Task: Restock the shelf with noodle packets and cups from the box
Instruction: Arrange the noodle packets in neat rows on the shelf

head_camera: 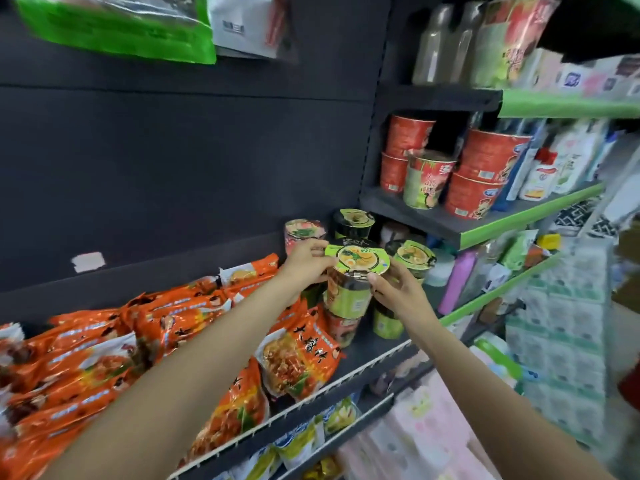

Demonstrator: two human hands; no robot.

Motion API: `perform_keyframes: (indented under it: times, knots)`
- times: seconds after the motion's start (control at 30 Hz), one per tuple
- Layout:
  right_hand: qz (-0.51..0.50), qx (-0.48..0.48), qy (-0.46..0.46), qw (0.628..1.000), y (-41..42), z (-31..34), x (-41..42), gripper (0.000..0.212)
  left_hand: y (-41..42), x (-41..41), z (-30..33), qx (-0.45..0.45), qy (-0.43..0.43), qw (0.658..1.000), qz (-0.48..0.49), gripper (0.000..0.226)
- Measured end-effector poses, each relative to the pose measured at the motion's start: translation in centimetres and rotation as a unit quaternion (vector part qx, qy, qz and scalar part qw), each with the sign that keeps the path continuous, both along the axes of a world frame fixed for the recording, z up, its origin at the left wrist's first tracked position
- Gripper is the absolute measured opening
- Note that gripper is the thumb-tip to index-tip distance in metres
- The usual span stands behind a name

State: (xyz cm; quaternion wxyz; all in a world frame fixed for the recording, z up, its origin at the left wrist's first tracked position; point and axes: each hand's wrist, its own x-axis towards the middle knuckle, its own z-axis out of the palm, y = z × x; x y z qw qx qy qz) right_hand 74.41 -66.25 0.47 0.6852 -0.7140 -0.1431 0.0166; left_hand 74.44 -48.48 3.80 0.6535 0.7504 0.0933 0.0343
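Dark shelving fills the scene, with a grey shelf (367, 358) running from near left to far right behind a white wire front rail. Both hands meet over its far right end. The left hand (306, 263) curls its fingers round the left rim of a green-lidded noodle cup (349, 282), and the right hand (398, 289) pinches the same cup from the right, thumb on the lid edge, fingers behind the wall. That cup is upright and sits on top of another cup (343, 325) with a reddish label; whether it rests there fully or is held just above cannot be told. Just right of it stands a stack of two green cups (410, 261), and behind are one more green-lidded cup (354, 223) and a pink-lidded cup (304, 233). Orange noodle packets (298, 355) lie in overlapping rows to the left, filling the near left of the shelf under both forearms. On the higher shelf at far right stand red cups (491, 157) in stacks and one green-and-red cup (426, 181). Green-fronted bags (114, 26) hang at top left, blurred.
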Motion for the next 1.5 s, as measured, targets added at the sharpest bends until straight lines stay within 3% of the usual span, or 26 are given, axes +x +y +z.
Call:
perform_keyframes:
  times: [0.13, 0.5, 0.7, 0.8, 0.87, 1.07, 1.17, 1.5]
  knots:
    - [0.014, 0.000, 0.035, 0.999, -0.3, -0.8, 4.1, 0.051, 0.1, 4.0, -1.3, 0.006, 0.018, 1.000, 0.001, 0.043]
    - [0.040, -0.043, 0.123, 0.991, 0.1, -2.8, 8.8, 0.053, -0.4, 6.9, -3.8, 0.089, 0.051, 0.994, 0.041, 0.043]
    - [0.048, -0.158, 0.053, 0.985, 0.3, -2.3, 8.8, 0.055, -0.5, 6.5, -3.9, 0.186, 0.060, 0.978, 0.066, 0.044]
    - [0.012, -0.291, -0.024, 0.956, 0.1, -1.6, 8.6, 0.066, -0.6, 6.1, -3.6, 0.278, 0.054, 0.956, 0.078, 0.045]
    - [-0.010, -0.329, -0.097, 0.939, 0.1, -0.9, 7.9, 0.059, -0.7, 5.3, -2.9, 0.331, 0.036, 0.938, 0.093, 0.041]
    - [0.012, -0.299, -0.209, 0.931, 2.0, 1.2, 3.4, 0.022, -0.3, -1.3, -0.8, 0.420, -0.102, 0.889, 0.149, 0.022]
    - [0.046, -0.270, -0.237, 0.932, 4.0, 1.8, 0.0, 0.016, 1.0, -6.0, -0.4, 0.407, -0.136, 0.889, 0.161, 0.019]
    - [0.202, -0.282, -0.287, 0.893, 16.7, 0.6, -13.9, 0.022, 11.5, -25.9, -2.4, 0.390, -0.067, 0.866, 0.306, 0.014]
